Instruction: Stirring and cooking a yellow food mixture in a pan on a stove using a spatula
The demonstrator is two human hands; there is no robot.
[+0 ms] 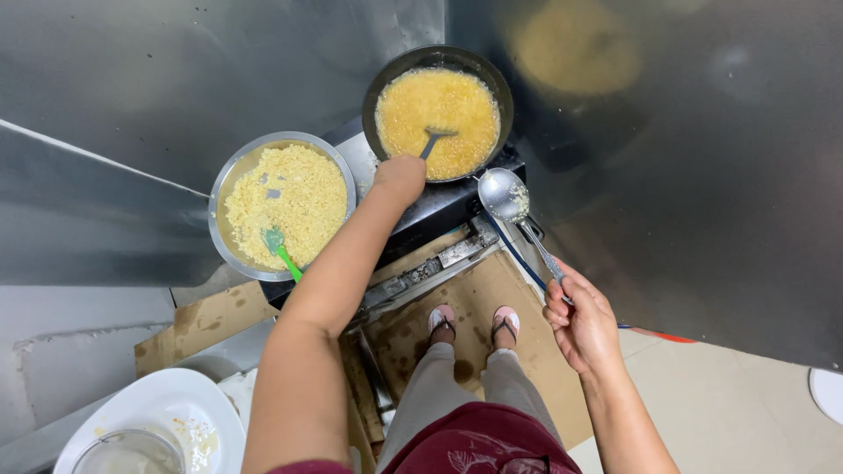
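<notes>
At the far centre of the scene, my left hand [400,178] is closed around the handle of a dark spatula [433,140], blade down in the black frying pan [379,86] of bubbling yellow mixture [439,110]. Pan sits on the stove [439,206]. Left of it, touching the stove edge, a steel bowl [230,167] holds pale yellow crumbs [294,197] with a green-handled spatula [281,250] resting in them. My right hand [580,320], nearer and to the right, grips the handle of a metal ladle [505,195], bowl raised just beside the pan's near rim. Cardboard [479,298] lies under my feet. Near left: a white plate [189,399].
</notes>
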